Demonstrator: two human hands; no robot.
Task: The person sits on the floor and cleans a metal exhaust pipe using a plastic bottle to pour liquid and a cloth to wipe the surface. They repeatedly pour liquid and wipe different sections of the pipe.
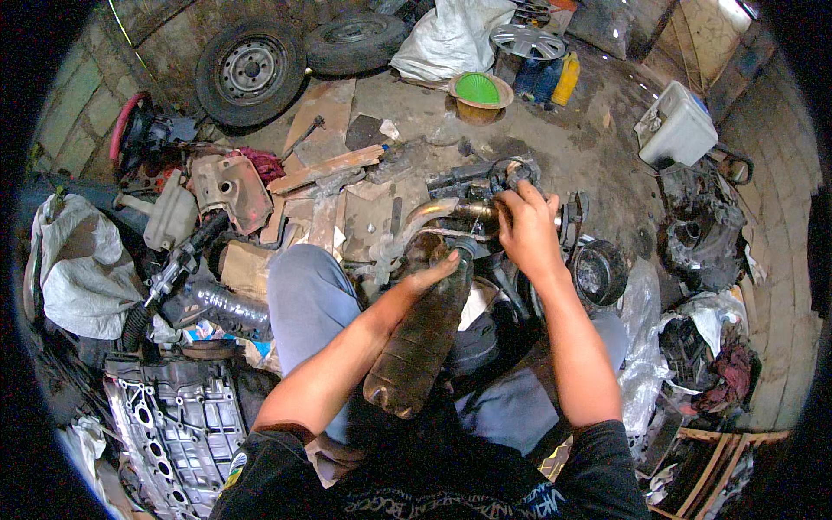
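Observation:
My left hand grips a dirty clear plastic bottle near its neck; the bottle slants, its base towards my body, and holds what looks like dark liquid. My right hand touches a greasy metal vehicle part with a shiny bent pipe, its fingertips at the part's dark upper end. That part lies between my knees, just beyond the bottle's neck. A round black container stands to the right of my right forearm. What my right fingertips hold, if anything, is hard to make out.
A wheel with a tyre leans at the back left. A bowl with a green dish stands ahead. A wooden strip and a metal cover lie on the left, above an aluminium engine part. A white box sits at the right.

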